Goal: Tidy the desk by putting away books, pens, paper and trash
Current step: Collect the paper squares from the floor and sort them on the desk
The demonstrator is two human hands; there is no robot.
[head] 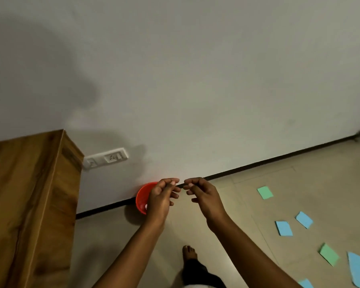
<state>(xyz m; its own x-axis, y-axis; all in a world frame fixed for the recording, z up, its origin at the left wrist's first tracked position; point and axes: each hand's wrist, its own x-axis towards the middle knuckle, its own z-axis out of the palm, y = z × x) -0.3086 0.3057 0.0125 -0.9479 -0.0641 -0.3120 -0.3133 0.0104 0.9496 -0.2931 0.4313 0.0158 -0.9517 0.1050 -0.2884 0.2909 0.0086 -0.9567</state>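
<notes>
Beside the wooden desk [29, 194], a red bin [142, 196] was seen on the floor [247, 196]; the left hand [162, 198] and right hand [204, 196] were held near it, fingers curled, any pinched scrap undiscernible. Paper slips [265, 192], judged light, limp and best pinched by an edge, were scattered to the right.

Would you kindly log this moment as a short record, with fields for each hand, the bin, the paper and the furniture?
left hand: raised, fingers curled, nothing visible in them; overlaps the bin in view
right hand: raised beside the left, fingers curled, nothing visible held
red bin: on the floor against the wall
paper pieces: blue and green, scattered on the floor at right
wooden desk: at left, beside the wall socket
</notes>
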